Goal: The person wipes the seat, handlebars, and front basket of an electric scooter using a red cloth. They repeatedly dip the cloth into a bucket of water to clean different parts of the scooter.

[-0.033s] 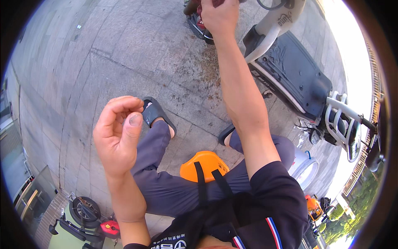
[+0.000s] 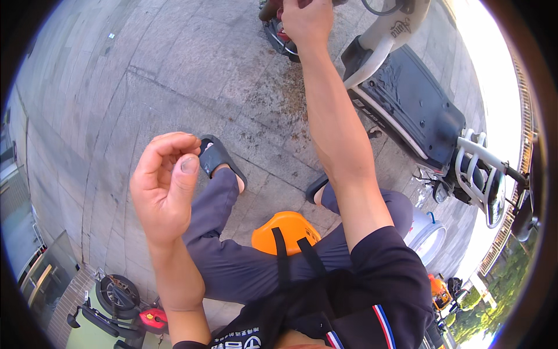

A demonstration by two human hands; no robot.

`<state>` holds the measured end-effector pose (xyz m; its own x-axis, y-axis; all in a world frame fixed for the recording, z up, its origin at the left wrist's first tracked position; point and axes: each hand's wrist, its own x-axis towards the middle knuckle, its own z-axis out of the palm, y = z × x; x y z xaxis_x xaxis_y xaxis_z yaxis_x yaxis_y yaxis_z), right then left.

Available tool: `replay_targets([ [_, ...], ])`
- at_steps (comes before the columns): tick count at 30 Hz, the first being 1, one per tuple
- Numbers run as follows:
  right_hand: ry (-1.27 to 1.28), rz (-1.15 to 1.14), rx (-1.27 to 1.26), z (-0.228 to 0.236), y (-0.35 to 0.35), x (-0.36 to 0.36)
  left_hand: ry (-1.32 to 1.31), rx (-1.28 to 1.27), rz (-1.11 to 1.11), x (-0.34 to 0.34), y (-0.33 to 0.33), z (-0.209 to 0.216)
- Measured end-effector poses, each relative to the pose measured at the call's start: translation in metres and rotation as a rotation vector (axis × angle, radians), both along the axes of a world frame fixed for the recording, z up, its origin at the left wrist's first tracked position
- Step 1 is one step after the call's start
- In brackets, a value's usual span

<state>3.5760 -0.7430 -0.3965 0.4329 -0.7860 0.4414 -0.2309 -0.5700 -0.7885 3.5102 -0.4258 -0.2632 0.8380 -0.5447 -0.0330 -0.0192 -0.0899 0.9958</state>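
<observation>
My left hand (image 2: 164, 189) is raised over the paving with its fingers loosely curled. A gap shows between thumb and fingertips, and nothing is in it. My right arm reaches far forward to the top edge, where my right hand (image 2: 308, 26) is closed on a dark red, cloth-like piece (image 2: 303, 3). The picture's edge cuts off part of this piece and my fingertips. Just below that hand lies the dark and red end of a vehicle (image 2: 283, 38), partly hidden by the hand.
An electric scooter (image 2: 410, 102) with a wet black footboard stands at the right. I sit on an orange stool (image 2: 285, 232), a white bucket (image 2: 427, 235) right of my leg. Behind left is a pale green scooter (image 2: 96, 320). Dark wet dirt (image 2: 285, 104) marks the paving ahead.
My right hand has shifted very slightly at the top edge. Otherwise the two frames look nearly the same.
</observation>
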Motion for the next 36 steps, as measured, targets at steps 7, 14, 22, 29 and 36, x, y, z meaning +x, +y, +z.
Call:
replay_targets([
  [7,-0.003,0.01,0.165,-0.07,0.035,-0.014,-0.039,0.014,-0.017,0.003,0.008,-0.001],
  [14,0.031,-0.096,0.323,-0.145,0.094,-0.011,-0.046,0.023,0.028,0.006,0.022,0.002],
  [22,0.036,-0.293,0.326,-0.212,0.086,0.024,-0.016,0.034,0.098,0.01,0.031,0.007],
  [29,-0.21,-0.195,0.903,-0.22,0.048,0.028,-0.031,0.016,0.098,0.012,0.039,0.006],
  [36,-0.297,-0.259,0.973,-0.184,0.068,0.023,-0.091,-0.004,0.057,0.011,0.032,0.006],
])
